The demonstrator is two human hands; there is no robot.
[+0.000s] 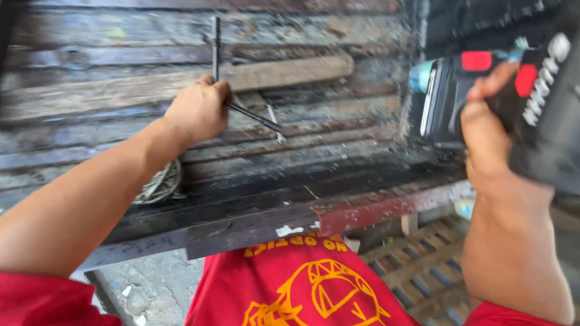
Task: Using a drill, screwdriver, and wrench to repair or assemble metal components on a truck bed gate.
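Head view | left hand (198,111) fisted on metal rod (215,45) | right hand (483,130) gripping drill (513,90)

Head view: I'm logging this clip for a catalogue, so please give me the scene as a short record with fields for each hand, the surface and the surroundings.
left hand: left hand closed around a thin bent metal rod, held against the bench
right hand: right hand grips a black cordless drill with red buttons
surface: worn, dirty metal workbench, a wooden strip lying on it
near left wrist: coil of wire
below: red shirt, wooden pallet on the ground
image quality: blurred
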